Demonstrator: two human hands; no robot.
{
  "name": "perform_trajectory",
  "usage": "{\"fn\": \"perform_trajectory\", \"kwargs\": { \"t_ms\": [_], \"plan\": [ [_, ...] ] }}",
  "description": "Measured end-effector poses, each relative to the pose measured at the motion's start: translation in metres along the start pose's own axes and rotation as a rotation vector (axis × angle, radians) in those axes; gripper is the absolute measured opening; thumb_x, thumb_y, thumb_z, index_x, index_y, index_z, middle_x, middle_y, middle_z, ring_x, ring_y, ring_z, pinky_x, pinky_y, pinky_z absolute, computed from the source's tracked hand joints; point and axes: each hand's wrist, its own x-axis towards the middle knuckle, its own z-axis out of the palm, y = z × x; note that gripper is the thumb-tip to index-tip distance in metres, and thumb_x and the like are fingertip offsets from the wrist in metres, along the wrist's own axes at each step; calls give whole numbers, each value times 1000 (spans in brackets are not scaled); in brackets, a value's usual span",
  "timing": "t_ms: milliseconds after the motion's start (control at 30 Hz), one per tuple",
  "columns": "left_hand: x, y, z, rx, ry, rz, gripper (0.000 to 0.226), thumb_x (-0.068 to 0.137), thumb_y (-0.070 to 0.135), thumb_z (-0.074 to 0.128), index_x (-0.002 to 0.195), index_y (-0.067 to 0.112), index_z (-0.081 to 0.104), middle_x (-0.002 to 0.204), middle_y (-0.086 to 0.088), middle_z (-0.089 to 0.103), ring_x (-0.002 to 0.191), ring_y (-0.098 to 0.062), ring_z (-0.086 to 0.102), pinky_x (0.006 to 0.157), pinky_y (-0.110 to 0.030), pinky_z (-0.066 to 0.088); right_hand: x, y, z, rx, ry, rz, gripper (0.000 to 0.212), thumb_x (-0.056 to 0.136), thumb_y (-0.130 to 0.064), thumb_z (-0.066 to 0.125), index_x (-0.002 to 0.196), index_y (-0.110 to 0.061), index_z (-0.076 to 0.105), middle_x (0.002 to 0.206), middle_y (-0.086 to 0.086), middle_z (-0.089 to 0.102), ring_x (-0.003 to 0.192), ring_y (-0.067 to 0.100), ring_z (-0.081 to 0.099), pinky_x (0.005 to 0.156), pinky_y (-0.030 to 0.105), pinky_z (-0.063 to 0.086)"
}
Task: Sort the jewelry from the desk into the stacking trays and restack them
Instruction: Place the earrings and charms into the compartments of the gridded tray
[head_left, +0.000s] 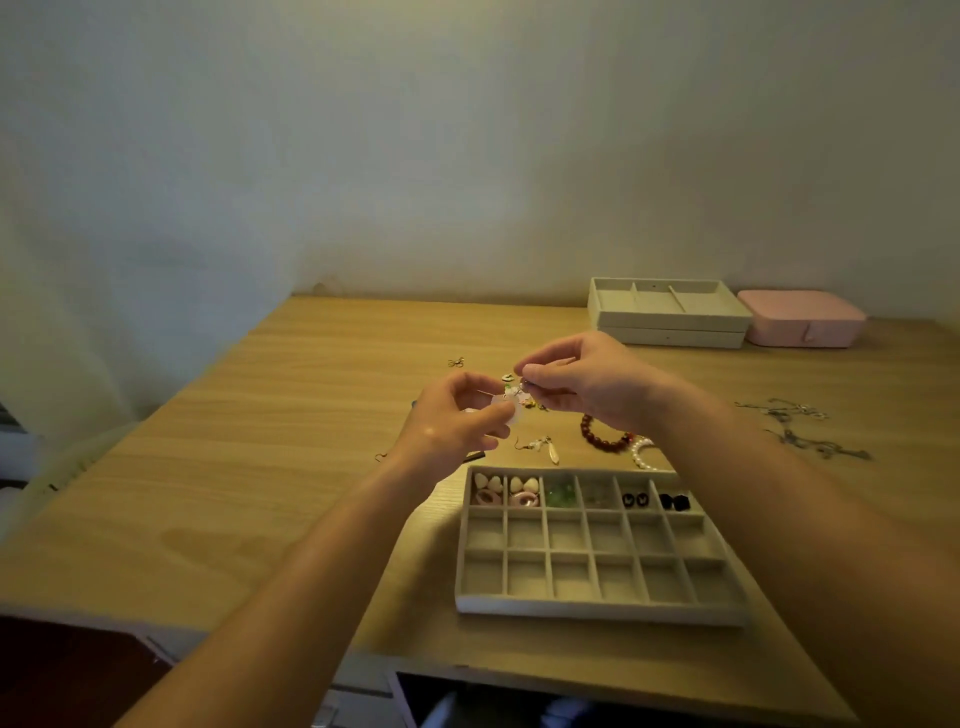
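A grey compartment tray (597, 605) lies near the desk's front edge, with small earrings in its back row. Above the desk, my left hand (457, 421) pinches a pale pink round earring (506, 410). My right hand (582, 379) pinches the small hook end of that same piece or of a second one; which, I cannot tell. Loose on the desk lie a dangling earring (543, 448), a dark red bead bracelet (602, 436), a pearl bracelet (641, 454) and silver chains (800, 426).
Two stacked grey trays (670, 317) stand at the back right beside a pink jewelry box (802, 318). A small earring (456, 362) lies further back, and a hook (381, 457) sits left of my wrist. The wall rises behind the desk.
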Motion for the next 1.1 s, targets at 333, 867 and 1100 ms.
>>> {"fn": "perform_trajectory", "kwargs": {
  "t_ms": [333, 867, 1100],
  "plan": [
    [-39, 12, -8, -126, 38, -36, 24, 82, 2, 78, 105, 4, 71, 95, -19, 75, 84, -30, 73, 86, -39, 61, -38, -8, 15, 199, -91, 45, 17, 88, -3, 73, 105, -1, 72, 97, 12, 74, 86, 19, 73, 73, 25, 60],
    [-64, -10, -22, 264, 0, -150, 15, 81, 12, 83, 93, 13, 74, 80, -5, 78, 66, -13, 72, 57, -25, 51, -51, 21, 52, -391, -35, -23, 18, 76, -3, 85, 90, -10, 77, 92, 9, 74, 83, 19, 72, 71, 24, 61],
    [-67, -25, -25, 555, 65, -60, 10, 88, 17, 73, 86, 27, 72, 82, 4, 72, 67, -8, 67, 58, -24, 52, -48, 33, 68, -639, -59, -93, 16, 77, -11, 86, 82, -23, 77, 87, -2, 72, 83, 13, 67, 68, 23, 55]
  ]
}}
